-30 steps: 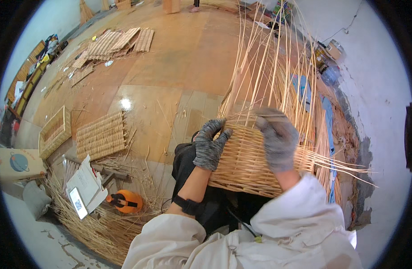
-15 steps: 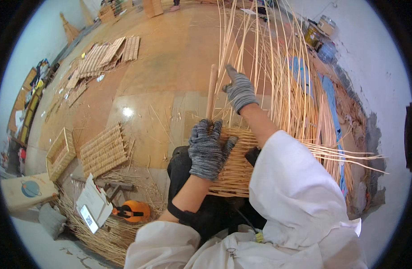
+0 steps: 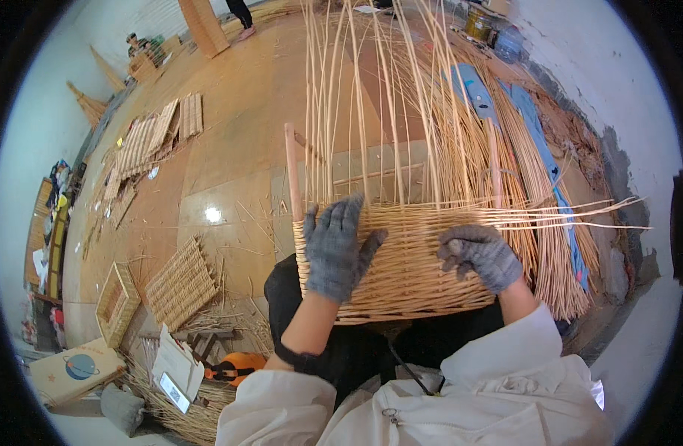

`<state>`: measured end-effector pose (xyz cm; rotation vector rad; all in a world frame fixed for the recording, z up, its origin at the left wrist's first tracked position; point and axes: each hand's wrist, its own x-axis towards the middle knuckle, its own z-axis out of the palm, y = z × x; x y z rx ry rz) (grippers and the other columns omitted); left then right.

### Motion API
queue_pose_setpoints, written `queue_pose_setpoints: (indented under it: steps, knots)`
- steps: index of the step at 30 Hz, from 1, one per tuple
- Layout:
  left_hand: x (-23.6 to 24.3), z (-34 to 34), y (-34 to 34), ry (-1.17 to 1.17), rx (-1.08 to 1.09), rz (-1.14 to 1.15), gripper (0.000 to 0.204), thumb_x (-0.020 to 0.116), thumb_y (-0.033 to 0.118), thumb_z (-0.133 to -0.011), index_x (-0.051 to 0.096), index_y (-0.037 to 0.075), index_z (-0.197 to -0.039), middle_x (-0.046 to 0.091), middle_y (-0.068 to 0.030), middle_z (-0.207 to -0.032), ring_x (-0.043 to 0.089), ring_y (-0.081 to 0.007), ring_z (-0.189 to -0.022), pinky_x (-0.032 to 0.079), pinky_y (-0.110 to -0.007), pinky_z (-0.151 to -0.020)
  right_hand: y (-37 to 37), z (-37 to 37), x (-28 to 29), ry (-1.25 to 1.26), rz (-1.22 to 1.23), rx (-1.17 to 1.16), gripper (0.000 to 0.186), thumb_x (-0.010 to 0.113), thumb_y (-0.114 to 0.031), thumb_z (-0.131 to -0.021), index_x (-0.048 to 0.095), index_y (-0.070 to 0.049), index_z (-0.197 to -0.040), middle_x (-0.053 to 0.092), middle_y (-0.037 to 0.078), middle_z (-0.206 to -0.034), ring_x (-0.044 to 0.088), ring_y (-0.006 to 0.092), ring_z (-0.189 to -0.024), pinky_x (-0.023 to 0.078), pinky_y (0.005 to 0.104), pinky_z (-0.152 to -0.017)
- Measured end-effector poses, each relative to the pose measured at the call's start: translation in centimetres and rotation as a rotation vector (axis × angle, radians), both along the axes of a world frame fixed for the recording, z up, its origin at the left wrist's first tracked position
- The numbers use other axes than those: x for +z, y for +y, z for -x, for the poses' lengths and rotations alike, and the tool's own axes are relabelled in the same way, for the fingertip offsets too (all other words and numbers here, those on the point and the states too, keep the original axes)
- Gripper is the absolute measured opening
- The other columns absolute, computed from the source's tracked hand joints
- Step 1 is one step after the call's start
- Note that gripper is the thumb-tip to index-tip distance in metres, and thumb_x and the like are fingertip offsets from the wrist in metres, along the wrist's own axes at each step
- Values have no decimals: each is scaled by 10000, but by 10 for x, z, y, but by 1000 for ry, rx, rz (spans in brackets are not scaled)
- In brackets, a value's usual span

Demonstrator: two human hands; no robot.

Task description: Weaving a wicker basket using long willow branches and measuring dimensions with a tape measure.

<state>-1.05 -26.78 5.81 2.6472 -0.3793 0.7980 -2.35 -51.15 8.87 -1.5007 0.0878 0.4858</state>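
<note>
A woven wicker panel (image 3: 408,264) stands across my lap, with tall upright willow rods (image 3: 360,111) rising from its top edge. My left hand (image 3: 334,249), in a grey knit glove, lies against the panel's left part. Its fingers point up past the woven edge, and the thumb is spread. Beside it a thick wooden stake (image 3: 292,171) sticks up at the left end. My right hand (image 3: 481,256), gloved too, is in front of the panel's right part with fingers curled in; anything inside them is hidden. Loose rod ends (image 3: 572,215) jut out past the panel's right side.
Bundles of long rods (image 3: 520,223) and blue cloth (image 3: 553,186) lie at the right by the wall. On the left floor are a woven mat (image 3: 181,285), a wicker tray (image 3: 118,301), an orange-and-black tool (image 3: 237,367), a phone (image 3: 175,392) and a cardboard box (image 3: 77,369). A person (image 3: 241,15) stands far back.
My right hand has come down from the upright rods to the front of the panel, its fingers now curled. My left hand has stayed at the panel's left. The view has shifted, showing more weave.
</note>
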Motion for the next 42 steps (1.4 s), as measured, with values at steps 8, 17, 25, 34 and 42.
queue_pose_setpoints:
  steps: [8, 17, 25, 34, 42]
  knots:
    - [-17, 6, -5, 231, 2, 140, 691, 735, 339, -629, 430, 76, -1191, 610, -83, -908, 566, -227, -850, 351, -377, -855, 1, 1, -53, -165, -329, -205, 390, 592, -73, -784, 449, -4, -1140, 610, 137, -900, 621, 218, -728, 514, 282, -539]
    - [-15, -2, -5, 151, 32, 46, 693, 730, 318, -642, 414, 60, -1202, 609, -91, -841, 571, -246, -820, 355, -419, -849, -8, 4, -50, -237, -459, -162, 597, 668, -199, -731, 382, -63, -1237, 589, 77, -848, 596, 156, -707, 494, 255, -575]
    - [-8, 0, -6, 112, -6, -53, 587, 666, 380, -693, 476, 98, -1172, 586, -95, -782, 547, -260, -749, 332, -459, -874, 1, -33, -27, -198, -245, -209, 251, 539, -180, -833, 539, -19, -1025, 593, 119, -875, 600, 192, -715, 497, 286, -605]
    - [-4, 0, -26, 323, 111, -317, 565, 542, 515, -730, 473, 208, -1198, 562, -107, -863, 507, -263, -862, 259, -501, -914, 131, -171, -33, -817, 1054, -185, 342, 497, -61, -801, 496, -63, -1143, 559, 180, -1025, 556, 308, -806, 446, 353, -698]
    - [-7, 14, -21, 232, 166, -231, 380, 579, 408, -736, 580, 224, -1068, 502, -118, -970, 434, -305, -1014, 147, -556, -980, -78, -2, -25, -762, 278, -701, 292, 521, -165, -854, 510, -25, -1110, 551, 46, -894, 547, 117, -776, 450, 227, -654]
